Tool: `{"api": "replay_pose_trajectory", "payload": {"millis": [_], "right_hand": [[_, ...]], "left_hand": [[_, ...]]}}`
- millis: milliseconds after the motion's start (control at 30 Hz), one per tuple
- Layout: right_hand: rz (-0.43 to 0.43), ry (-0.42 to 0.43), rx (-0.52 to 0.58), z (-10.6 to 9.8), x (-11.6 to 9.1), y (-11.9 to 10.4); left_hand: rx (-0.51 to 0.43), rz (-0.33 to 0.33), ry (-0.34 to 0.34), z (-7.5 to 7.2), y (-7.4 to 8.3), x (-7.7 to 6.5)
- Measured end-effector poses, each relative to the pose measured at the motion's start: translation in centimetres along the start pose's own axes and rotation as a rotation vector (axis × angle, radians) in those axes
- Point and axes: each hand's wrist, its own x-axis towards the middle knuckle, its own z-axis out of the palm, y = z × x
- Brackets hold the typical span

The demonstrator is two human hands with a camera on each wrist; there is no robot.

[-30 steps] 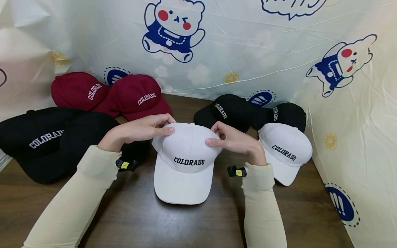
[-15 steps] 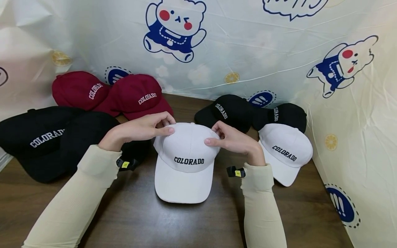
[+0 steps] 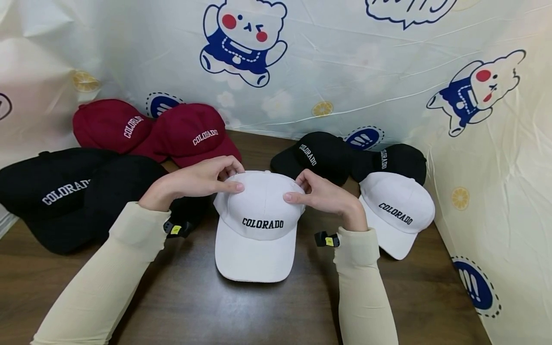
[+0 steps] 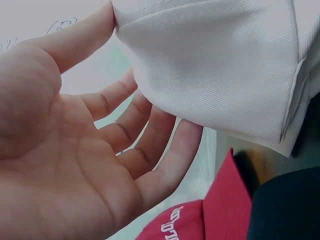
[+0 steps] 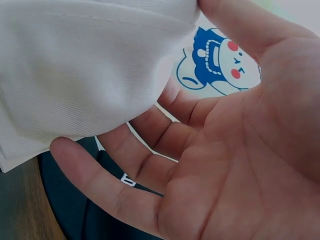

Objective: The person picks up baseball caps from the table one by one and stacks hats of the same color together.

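A white baseball cap (image 3: 263, 201) with black COLORADO lettering faces the front, its brim pointing toward me. My left hand (image 3: 200, 177) grips the left side of its crown, thumb on the front and fingers behind. On the other side my right hand (image 3: 325, 194) holds the crown in the same way. In the left wrist view, white cloth (image 4: 215, 70) lies between the thumb and the fingers of my left hand (image 4: 95, 135). The right wrist view shows my right hand (image 5: 210, 135) with its fingers behind the cap's cloth (image 5: 85, 70).
Two red caps (image 3: 189, 134) lie at the back left, with black caps (image 3: 64, 191) in front of them. At the right are two black caps (image 3: 319, 153) and a second white cap (image 3: 396, 206). A printed sheet (image 3: 345, 62) hangs behind the brown table (image 3: 258, 316).
Almost nothing differs. Both hands keep their hold on the white cap, and my right hand has shifted very slightly to the left.
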Motion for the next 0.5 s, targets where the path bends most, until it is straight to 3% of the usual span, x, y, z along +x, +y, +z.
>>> {"api": "replay_pose_trajectory", "payload": {"millis": [500], "right_hand": [[-0.031,0.085,-0.047,0.21,0.41,-0.02]], "left_hand": [[0.054,0.007,0.051,0.21,-0.29,0.43]]}}
